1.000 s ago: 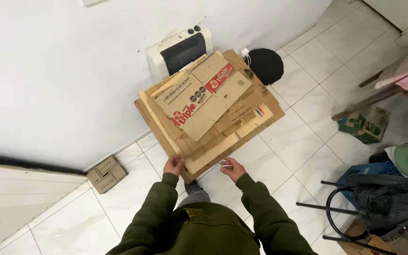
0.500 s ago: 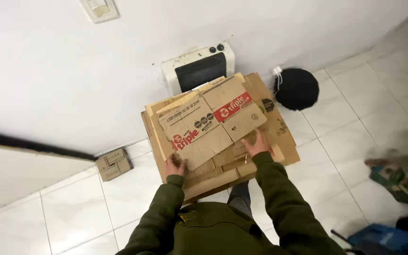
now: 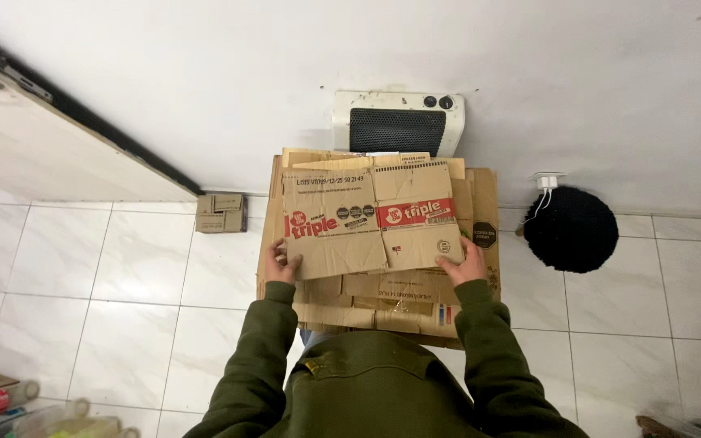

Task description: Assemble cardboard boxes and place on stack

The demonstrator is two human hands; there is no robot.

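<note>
A stack of flattened brown cardboard boxes (image 3: 375,235) is held flat in front of me, above the white tiled floor. The top sheet carries red and black printing. My left hand (image 3: 280,264) grips the stack's left edge, with the thumb on top. My right hand (image 3: 466,264) lies on the top sheet at the right side, fingers spread over the cardboard. Both arms wear dark green sleeves.
A white wall heater (image 3: 399,122) with a black grille sits against the wall behind the stack. A round black object (image 3: 571,229) lies at the right, by a wall plug. A small cardboard piece (image 3: 221,213) rests at the wall's foot. Bottles (image 3: 18,405) lie bottom left. A door (image 3: 34,122) stands at the left.
The view has swung so the stack now lies square to the wall. My right hand moved from the stack's near edge onto its right side. The door came into view at the left.
</note>
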